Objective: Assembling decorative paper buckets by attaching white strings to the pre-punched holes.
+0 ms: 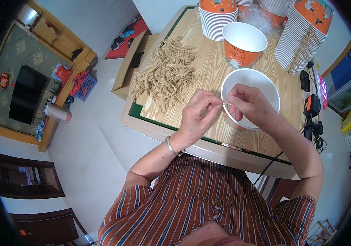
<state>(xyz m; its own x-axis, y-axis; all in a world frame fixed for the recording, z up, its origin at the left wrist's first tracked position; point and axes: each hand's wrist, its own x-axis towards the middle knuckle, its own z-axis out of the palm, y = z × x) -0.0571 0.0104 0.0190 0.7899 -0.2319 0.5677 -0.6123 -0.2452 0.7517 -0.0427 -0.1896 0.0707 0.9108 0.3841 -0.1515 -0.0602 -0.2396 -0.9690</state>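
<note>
A white-lined paper bucket (265, 82) stands near the table's front edge, its mouth facing up. Over its left rim my two hands meet, fingertips almost touching. My left hand (200, 114) is closed in a pinch on a short bit of tan twine (225, 103). The other side of that twine is pinched by my right hand (250, 105), which hangs over the bucket's opening. Whether the twine passes through the bucket's wall is hidden by my fingers. A loose heap of tan twine pieces (165, 76) lies to the left on the table.
Behind stands an orange-and-white paper bucket (245, 51). Stacks of nested buckets (218, 26) fill the far side; twine strands (304, 51) hang on the right stack (294, 41). Black adapters and cables (313, 106) lie along the right edge. A cardboard box (122, 78) sits left of the table.
</note>
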